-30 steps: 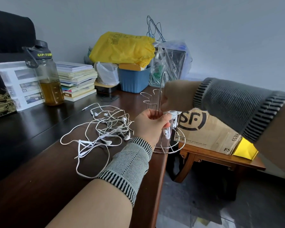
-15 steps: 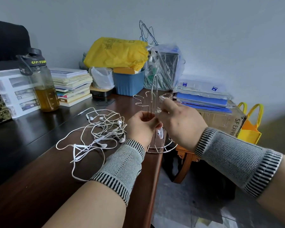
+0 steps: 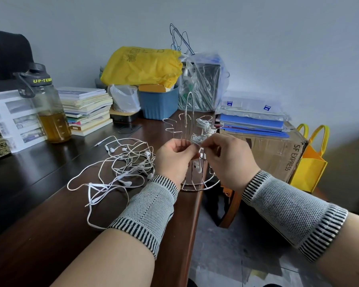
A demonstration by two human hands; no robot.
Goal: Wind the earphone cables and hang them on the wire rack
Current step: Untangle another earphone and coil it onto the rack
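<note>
Earphone cables (image 3: 120,162) sprawl beside wire rack (image 3: 192,146) at table edge (image 3: 196,216).

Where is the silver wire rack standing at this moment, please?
In the head view, the silver wire rack stands at the right edge of the dark wooden desk, right of the loose white earphone cables and behind the left hand and right hand.
</note>
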